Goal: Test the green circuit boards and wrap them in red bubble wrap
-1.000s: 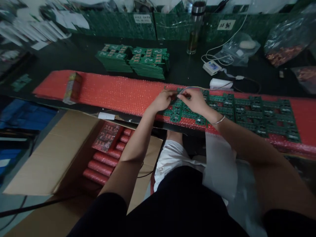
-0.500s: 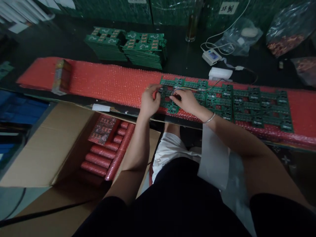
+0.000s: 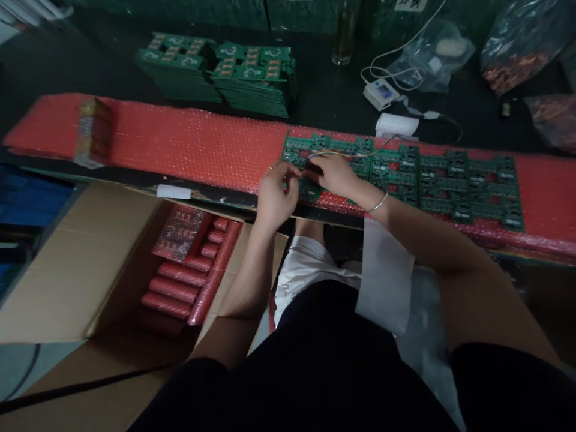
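Note:
Green circuit boards [image 3: 396, 174] lie in a row on a long red bubble-wrap sheet [image 3: 193, 141]. Over the leftmost board [image 3: 299, 143], my right hand [image 3: 335, 174] is closed on a thin multicoloured cable [image 3: 355, 155], which trails right toward a small white device with a screen [image 3: 381, 94]. My left hand [image 3: 278, 192] is at that board's near left side, thumb and forefinger pinched together close to my right fingertips. Whatever sits between those left fingers is too small to make out. Both hands hide part of the board and the cable's end.
Stacks of green boards [image 3: 252, 78] stand behind the wrap. A small box [image 3: 93, 132] rests on its left part. Plastic bags [image 3: 517, 48] and a glass [image 3: 342, 45] are farther back. Below the table edge, an open carton [image 3: 85, 264] holds red bubble-wrapped rolls [image 3: 173, 289].
My left hand has come nearer my right fingertips, its fingers now pinched. My right hand stays over the leftmost board with the cable. The whole view has shifted slightly.

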`<state>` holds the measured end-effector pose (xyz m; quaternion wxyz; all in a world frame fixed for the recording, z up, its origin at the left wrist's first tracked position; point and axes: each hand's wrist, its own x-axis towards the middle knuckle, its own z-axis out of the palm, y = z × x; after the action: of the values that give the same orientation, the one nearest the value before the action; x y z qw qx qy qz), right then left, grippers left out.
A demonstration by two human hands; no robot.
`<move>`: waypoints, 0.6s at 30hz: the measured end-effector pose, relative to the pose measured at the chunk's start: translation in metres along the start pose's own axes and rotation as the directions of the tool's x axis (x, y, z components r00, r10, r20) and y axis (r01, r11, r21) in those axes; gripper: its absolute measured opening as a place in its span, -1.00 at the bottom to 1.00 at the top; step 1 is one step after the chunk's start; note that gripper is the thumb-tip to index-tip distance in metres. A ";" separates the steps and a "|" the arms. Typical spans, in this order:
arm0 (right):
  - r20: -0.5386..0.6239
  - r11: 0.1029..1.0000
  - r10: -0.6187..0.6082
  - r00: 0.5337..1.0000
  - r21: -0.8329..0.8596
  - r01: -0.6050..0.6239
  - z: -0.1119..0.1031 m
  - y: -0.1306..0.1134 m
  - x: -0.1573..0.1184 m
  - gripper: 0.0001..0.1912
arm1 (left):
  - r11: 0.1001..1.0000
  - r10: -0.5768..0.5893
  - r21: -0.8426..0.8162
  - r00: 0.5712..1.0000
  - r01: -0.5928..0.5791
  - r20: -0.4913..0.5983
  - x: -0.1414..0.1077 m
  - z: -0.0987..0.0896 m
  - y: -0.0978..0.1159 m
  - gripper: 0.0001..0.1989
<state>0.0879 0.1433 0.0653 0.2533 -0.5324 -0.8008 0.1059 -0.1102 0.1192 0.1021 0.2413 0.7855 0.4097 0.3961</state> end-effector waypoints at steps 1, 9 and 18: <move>0.004 0.999 0.009 1.000 0.034 -0.009 0.000 0.002 0.001 -0.74 | 1.000 0.008 -0.021 0.999 -0.007 0.049 -0.004 0.003 0.006 -0.79; 0.113 0.984 0.050 0.992 0.162 -0.068 -0.004 0.012 0.009 -0.80 | 0.911 0.404 -0.289 0.779 -0.295 0.480 -0.051 0.097 0.061 -0.86; 0.061 0.977 0.014 0.998 0.211 -0.027 -0.001 0.015 0.006 -0.80 | 0.919 0.382 -0.073 0.833 -0.386 0.400 -0.081 0.175 0.045 -0.83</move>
<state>0.0982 0.1552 0.0614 0.2834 -0.5074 -0.7866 0.2088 0.0256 0.0175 -0.0002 0.2327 0.9178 0.1865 0.2621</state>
